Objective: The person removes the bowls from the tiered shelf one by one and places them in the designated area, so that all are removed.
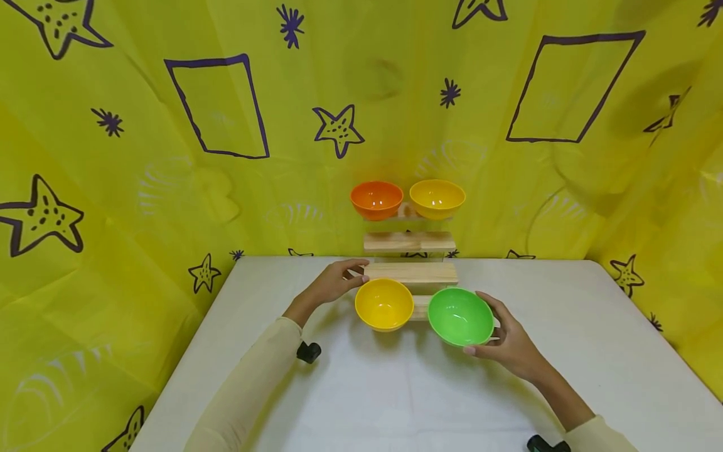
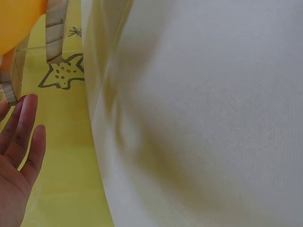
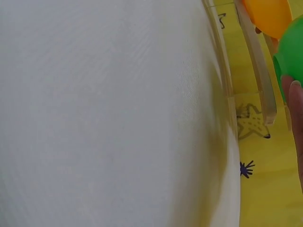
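Note:
My right hand (image 1: 516, 345) grips a green bowl (image 1: 460, 317) by its right side, thumb at the near edge and fingers around the far side. This bowl is in front of the lowest wooden step (image 1: 420, 307), tilted toward the head camera. To its left a yellow bowl (image 1: 384, 306) sits at that step's left end. My left hand (image 1: 334, 282) holds the left end of the wooden step above (image 1: 415, 272) between thumb and fingers. In the left wrist view its fingertips (image 2: 29, 101) meet a plank end. The green bowl (image 3: 292, 52) partly shows in the right wrist view.
An orange bowl (image 1: 376, 201) and a second yellow bowl (image 1: 437, 199) stand on the top step. Between them and the lower steps is another wooden step (image 1: 409, 242). A white-covered table (image 1: 373, 395) lies underneath, with a yellow patterned curtain (image 1: 395, 75) behind and at both sides.

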Motion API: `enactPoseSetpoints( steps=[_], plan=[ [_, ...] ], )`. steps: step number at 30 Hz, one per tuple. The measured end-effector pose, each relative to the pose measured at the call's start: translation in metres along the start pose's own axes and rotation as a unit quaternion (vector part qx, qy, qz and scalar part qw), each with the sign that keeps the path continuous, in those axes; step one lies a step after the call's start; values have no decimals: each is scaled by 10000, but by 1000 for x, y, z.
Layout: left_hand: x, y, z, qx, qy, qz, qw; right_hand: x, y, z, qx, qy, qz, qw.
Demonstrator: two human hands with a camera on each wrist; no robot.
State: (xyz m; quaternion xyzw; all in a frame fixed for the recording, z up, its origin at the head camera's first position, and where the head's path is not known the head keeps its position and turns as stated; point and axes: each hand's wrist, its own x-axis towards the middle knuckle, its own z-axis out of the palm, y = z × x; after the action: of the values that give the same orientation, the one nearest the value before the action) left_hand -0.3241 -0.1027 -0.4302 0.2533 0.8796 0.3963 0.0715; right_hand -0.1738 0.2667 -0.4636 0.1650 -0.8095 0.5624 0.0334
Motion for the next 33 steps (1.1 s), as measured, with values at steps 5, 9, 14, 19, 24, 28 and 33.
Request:
enactPoseSetpoints(
  steps=[5, 9, 14, 19, 24, 28, 33],
  plan=[
    [0, -1, 0, 4, 19, -14, 10000, -4, -2, -1, 21, -16, -34, 10000],
    [1, -1, 0, -9, 8, -34, 10000, -7, -3, -1, 59, -65, -58, 9999],
    [1, -1, 0, -22, -7, -31, 10000, -10, -4, -2, 95, -167, -90, 9998],
    [1, -1, 0, -23, -16, -20, 10000, -13, -3, -5, 194, -336, -26, 9992],
    [1, -1, 0, -37, -19, 33, 10000, -17, -2, -7, 206, -513, -11, 9985],
    [1, 0, 0, -39, -35, 41, 10000, -20, -2, -7, 243, -633, -43, 9977],
    [0, 1, -1, -48, -59, 51, 10000, -23, -3, -7, 498, -911, -88, 9946]
  ],
)
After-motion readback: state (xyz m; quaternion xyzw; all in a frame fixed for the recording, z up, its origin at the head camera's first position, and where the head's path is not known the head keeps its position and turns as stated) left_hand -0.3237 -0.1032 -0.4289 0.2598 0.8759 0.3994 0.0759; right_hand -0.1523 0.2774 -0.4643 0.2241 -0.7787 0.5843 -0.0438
